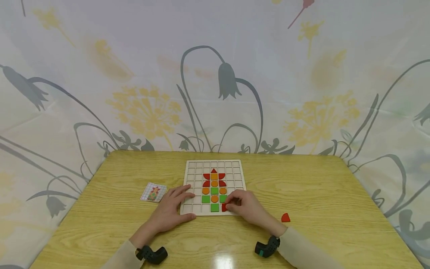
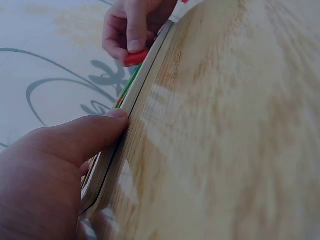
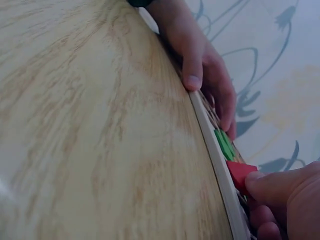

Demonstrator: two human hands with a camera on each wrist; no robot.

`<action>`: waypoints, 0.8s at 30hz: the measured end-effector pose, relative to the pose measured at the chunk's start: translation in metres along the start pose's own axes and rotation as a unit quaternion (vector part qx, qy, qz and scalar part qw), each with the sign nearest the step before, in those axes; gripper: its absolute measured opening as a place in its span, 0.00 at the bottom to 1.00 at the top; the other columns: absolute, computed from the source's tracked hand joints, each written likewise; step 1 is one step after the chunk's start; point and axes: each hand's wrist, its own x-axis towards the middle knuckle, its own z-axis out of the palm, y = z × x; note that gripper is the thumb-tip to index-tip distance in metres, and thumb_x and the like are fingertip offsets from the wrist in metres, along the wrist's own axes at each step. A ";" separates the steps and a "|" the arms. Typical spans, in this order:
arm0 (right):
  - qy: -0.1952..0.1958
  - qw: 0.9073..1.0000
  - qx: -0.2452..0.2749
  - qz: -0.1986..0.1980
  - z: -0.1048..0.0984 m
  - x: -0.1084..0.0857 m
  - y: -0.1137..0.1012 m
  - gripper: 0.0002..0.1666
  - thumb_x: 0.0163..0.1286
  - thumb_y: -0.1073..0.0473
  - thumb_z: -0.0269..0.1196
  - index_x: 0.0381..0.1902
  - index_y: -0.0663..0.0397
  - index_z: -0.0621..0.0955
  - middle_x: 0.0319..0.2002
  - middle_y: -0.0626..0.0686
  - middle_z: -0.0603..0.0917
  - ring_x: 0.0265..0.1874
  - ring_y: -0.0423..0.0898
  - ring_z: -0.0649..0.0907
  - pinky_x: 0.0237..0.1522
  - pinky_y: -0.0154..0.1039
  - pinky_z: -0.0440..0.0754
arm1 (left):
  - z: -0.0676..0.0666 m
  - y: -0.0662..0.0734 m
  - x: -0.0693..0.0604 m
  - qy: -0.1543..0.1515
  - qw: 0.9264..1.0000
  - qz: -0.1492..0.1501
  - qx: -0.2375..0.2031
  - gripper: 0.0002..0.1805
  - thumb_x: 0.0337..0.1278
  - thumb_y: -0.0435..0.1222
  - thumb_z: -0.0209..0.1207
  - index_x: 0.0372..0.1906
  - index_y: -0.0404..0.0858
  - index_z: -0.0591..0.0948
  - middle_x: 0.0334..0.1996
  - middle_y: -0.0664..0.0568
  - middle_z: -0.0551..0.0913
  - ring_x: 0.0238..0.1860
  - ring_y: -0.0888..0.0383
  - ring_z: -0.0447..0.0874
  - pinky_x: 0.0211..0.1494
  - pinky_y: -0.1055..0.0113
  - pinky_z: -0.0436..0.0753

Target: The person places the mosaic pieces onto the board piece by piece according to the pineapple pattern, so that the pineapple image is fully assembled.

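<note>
A white grid board (image 1: 195,164) lies on the table, with red, orange and green flat pieces set in its squares. My right hand (image 1: 246,205) pinches a red piece (image 3: 241,175) between thumb and fingers at the board's front row, just right of a green square (image 1: 214,207). In the right wrist view the red piece is tilted over the board's edge. My left hand (image 1: 171,207) rests on the board's left side with fingers spread, its thumb (image 2: 100,132) on the front rim. It holds no piece.
To the left of the board lies a small pattern card (image 1: 153,192) printed with a coloured figure on a grid. A loose red quarter-round piece (image 1: 285,218) is on the table by the right wrist. Behind the table hangs a flower-patterned cloth (image 1: 215,112).
</note>
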 end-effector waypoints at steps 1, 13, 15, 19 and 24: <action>0.000 1.000 -0.004 0.000 0.001 0.000 0.001 0.03 0.66 0.64 0.68 0.37 0.52 0.85 0.32 0.44 0.82 0.28 0.39 0.77 0.31 0.34 0.77 | 0.000 0.000 0.000 0.000 1.000 0.000 0.000 0.33 0.53 0.62 0.66 0.62 0.54 0.78 0.74 0.56 0.64 0.71 0.46 0.60 0.67 0.40 0.64; -0.009 0.999 -0.050 -0.004 0.006 0.002 0.006 0.05 0.65 0.64 0.70 0.35 0.48 0.85 0.31 0.41 0.78 0.27 0.37 0.76 0.30 0.33 0.75 | -0.001 0.000 -0.001 -0.002 1.000 -0.001 -0.003 0.33 0.53 0.60 0.67 0.63 0.53 0.78 0.74 0.55 0.64 0.71 0.46 0.60 0.67 0.39 0.64; -0.010 0.999 -0.051 -0.005 0.006 0.002 0.006 0.05 0.65 0.64 0.69 0.35 0.47 0.85 0.31 0.40 0.78 0.28 0.37 0.76 0.30 0.33 0.76 | -0.001 0.000 -0.001 -0.002 1.000 -0.001 -0.002 0.33 0.53 0.60 0.67 0.62 0.53 0.78 0.74 0.55 0.64 0.71 0.46 0.60 0.67 0.40 0.63; -0.009 0.999 -0.050 -0.008 0.006 0.002 0.007 0.04 0.65 0.64 0.69 0.36 0.48 0.85 0.31 0.41 0.78 0.28 0.38 0.76 0.30 0.34 0.76 | 0.000 0.000 0.000 0.001 1.000 0.001 -0.004 0.33 0.53 0.60 0.67 0.62 0.53 0.78 0.74 0.54 0.64 0.71 0.46 0.60 0.67 0.40 0.64; -0.002 0.998 -0.068 -0.007 0.007 0.003 0.004 0.05 0.65 0.61 0.70 0.39 0.49 0.86 0.31 0.40 0.78 0.28 0.37 0.75 0.31 0.34 0.75 | -0.001 0.001 0.000 0.002 1.000 0.004 -0.004 0.33 0.53 0.60 0.67 0.62 0.52 0.78 0.74 0.55 0.64 0.70 0.46 0.61 0.66 0.40 0.64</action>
